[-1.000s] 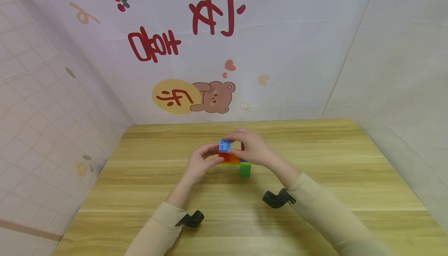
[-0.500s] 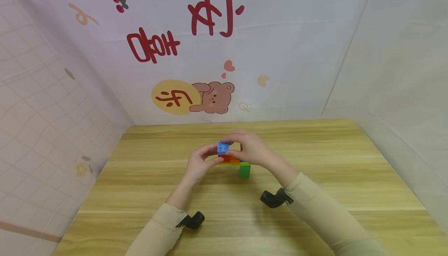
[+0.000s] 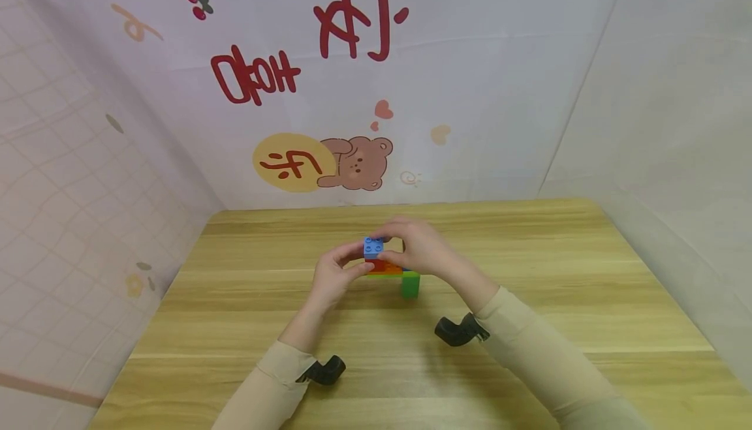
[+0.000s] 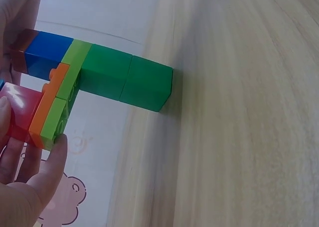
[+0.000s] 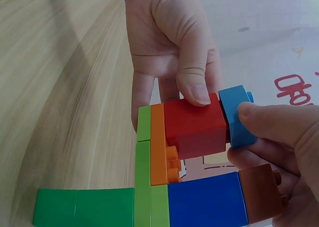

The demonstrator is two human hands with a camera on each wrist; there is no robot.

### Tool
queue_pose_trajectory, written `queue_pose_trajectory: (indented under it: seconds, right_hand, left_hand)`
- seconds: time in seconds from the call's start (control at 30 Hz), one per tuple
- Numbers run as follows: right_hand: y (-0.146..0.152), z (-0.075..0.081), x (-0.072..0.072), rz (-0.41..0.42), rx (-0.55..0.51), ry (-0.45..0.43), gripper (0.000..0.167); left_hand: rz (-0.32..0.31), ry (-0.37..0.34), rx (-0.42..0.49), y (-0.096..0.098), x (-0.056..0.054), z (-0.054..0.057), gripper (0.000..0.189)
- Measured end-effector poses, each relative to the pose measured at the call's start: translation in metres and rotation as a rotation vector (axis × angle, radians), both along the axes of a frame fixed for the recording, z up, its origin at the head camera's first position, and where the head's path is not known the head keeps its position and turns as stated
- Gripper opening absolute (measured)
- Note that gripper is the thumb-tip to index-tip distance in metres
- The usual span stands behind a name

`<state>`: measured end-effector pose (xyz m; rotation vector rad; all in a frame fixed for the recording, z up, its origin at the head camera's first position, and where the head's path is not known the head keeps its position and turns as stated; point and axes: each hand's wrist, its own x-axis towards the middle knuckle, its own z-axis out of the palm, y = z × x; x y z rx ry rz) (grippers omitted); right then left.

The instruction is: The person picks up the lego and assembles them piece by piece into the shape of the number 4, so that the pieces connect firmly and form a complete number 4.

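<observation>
A build of toy bricks stands on a leg of green bricks [image 4: 127, 77]. Lime green bricks [image 5: 143, 162] lie across the leg, carrying an orange brick [image 5: 158, 147] and a dark blue brick [image 5: 207, 199] topped by a brown one [image 5: 259, 193]. My left hand [image 3: 336, 276] grips the build at its left end, thumb on the red brick [image 5: 195, 125] and fingers around the lime side. Between thumb and fingers my right hand [image 3: 425, 247] pinches a light blue brick [image 5: 237, 117] at the top of the red one; a narrow dark gap shows between them.
The build is on a wooden table [image 3: 376, 365], near its back edge. Behind hangs a white printed cloth [image 3: 482, 91] with a bear figure. A black curved piece [image 3: 461, 330] is fixed at the right wrist, another [image 3: 323, 371] at the left.
The light blue brick has come down slightly over the red one, with my right hand. My left hand keeps its hold and barely shifts.
</observation>
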<state>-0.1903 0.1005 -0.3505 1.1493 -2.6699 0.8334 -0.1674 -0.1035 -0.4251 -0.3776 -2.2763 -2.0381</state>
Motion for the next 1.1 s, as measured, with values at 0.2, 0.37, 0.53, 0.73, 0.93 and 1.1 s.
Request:
queue_pose_trajectory:
  seconds: [0.2,0.37,0.53,0.73,0.93,1.1]
  right_hand:
    - [0.0002,-0.0009,-0.0004,0.003,-0.007,-0.001,0.034]
    - [0.0002,-0.0016,0.0004,-0.010,-0.008,-0.001,0.035]
    - [0.0004,-0.0019,0.0007,-0.011,-0.012,0.004,0.035]
    - [0.0021,-0.0020,0.0012,-0.012,-0.021,0.009,0.035]
    - [0.0029,-0.0006,0.0013,-0.014,-0.009,0.008,0.035]
    - [0.0036,-0.0021,0.0005,-0.005,-0.020,-0.003,0.035]
  left_hand:
    - [0.012,-0.014,0.007,0.0010,0.0006,0.0016,0.036]
    - [0.023,-0.020,0.012,0.0017,0.0016,0.0032,0.036]
    - [0.030,-0.027,0.011,0.0025,0.0016,0.0033,0.035]
    - [0.025,-0.009,0.006,0.0025,0.0012,0.0029,0.036]
    - [0.019,-0.001,0.008,0.0027,0.0009,0.0027,0.036]
    - [0.019,-0.006,0.015,0.0030,0.0014,0.0030,0.036]
